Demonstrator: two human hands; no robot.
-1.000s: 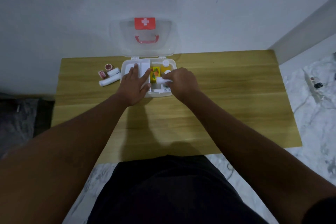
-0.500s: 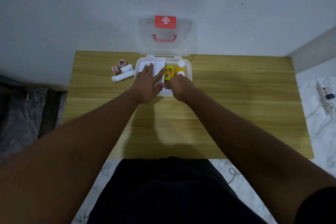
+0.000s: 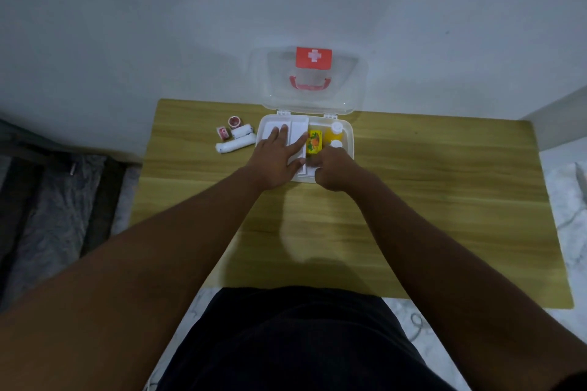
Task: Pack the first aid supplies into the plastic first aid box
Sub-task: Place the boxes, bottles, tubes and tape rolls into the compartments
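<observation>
The plastic first aid box [image 3: 347,132] sits open on the wooden surface [image 3: 413,200]; left hand [image 3: 279,154] spread flat over its white tray, right hand [image 3: 333,170] curled into its near compartment, contents hidden; ease items down without jostling the orange bottle [image 3: 334,134].

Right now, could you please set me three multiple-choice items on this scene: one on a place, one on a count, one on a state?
1. Where do the bandage rolls lie?
A. On the table, left of the box
B. Inside the box
C. On the floor

2. How many tape rolls sit by them?
A. None
B. Two
C. Five

3. How is the lid?
A. Shut
B. Taken off
C. Open, standing up

Answers: 1 A, they rest on the table outside the box. 2 B, two small red rolls show. 3 C, the clear lid stands behind the box against the wall.
</observation>
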